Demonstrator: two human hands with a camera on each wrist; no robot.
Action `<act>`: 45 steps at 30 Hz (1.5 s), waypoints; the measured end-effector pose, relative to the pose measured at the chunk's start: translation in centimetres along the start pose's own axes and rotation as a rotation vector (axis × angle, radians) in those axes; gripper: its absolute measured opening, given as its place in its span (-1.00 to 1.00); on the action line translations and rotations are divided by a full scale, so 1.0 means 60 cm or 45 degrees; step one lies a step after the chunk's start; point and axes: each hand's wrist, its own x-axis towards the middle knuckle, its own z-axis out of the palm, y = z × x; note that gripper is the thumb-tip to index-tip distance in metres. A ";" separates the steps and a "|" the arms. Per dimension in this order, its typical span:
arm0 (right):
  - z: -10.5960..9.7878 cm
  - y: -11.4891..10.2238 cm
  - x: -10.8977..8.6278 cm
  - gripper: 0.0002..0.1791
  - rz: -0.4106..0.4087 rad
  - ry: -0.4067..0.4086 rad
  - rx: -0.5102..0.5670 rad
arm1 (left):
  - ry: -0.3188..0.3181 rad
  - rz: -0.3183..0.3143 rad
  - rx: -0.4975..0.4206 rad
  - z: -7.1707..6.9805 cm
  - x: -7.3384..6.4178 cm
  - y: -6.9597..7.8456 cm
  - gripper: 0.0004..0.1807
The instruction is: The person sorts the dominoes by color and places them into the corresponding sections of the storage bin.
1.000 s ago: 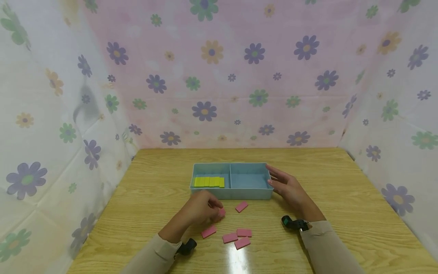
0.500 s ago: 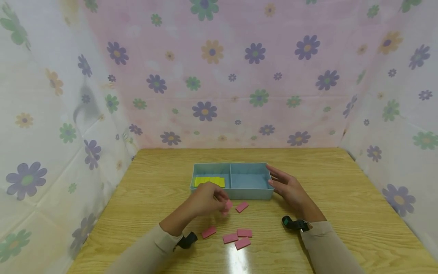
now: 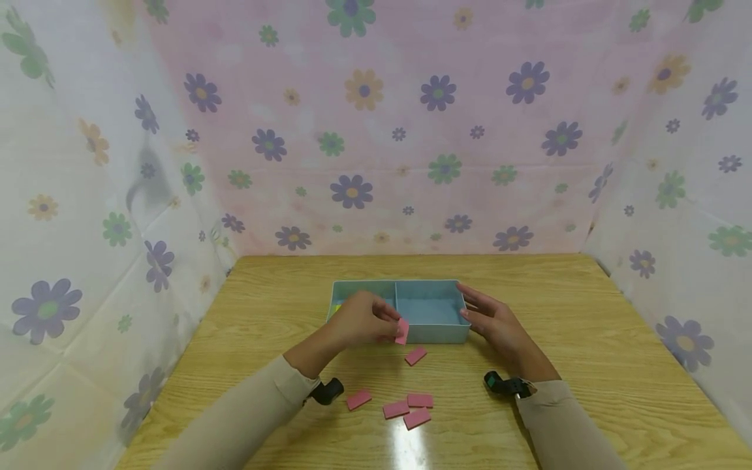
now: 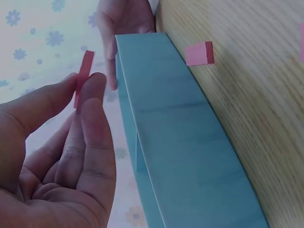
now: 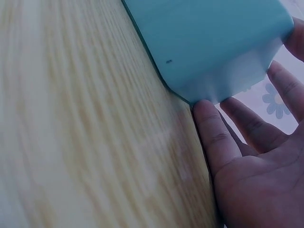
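Observation:
A small pink rectangular tile [image 3: 402,331] is pinched between the thumb and fingers of my left hand [image 3: 365,318], in front of the blue two-part box [image 3: 440,333]. The left wrist view shows this tile [image 4: 84,76] held on edge, above the level of the box's rim. My left hand hides most of the left compartment, where a bit of yellow tile [image 3: 337,307] peeks out. At the box's right end, my right hand [image 3: 498,326] rests extended fingers against the wall. In the right wrist view its fingertips [image 5: 206,109] touch the box's corner [image 5: 228,80].
One pink tile [image 3: 416,356] lies just in front of the box. Nearer to me are another pink tile [image 3: 358,399] and a group of three, including a pink tile [image 3: 417,418]. Floral cloth [image 3: 376,215] walls the wooden table [image 3: 282,287] at the back and sides.
My left hand has lifted the pink tile off the table and carried it forward and right to the box's front wall, covering the yellow tiles. My right hand has stayed at the box's end.

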 end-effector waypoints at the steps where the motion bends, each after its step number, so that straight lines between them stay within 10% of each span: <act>1: 0.000 0.001 0.000 -0.25 0.001 0.002 -0.006 | 0.004 -0.004 -0.015 0.000 0.004 0.001 -0.84; 45: 0.003 0.000 -0.003 -0.28 0.071 0.012 0.064 | 0.197 -0.151 -0.006 0.080 0.158 0.080 -0.87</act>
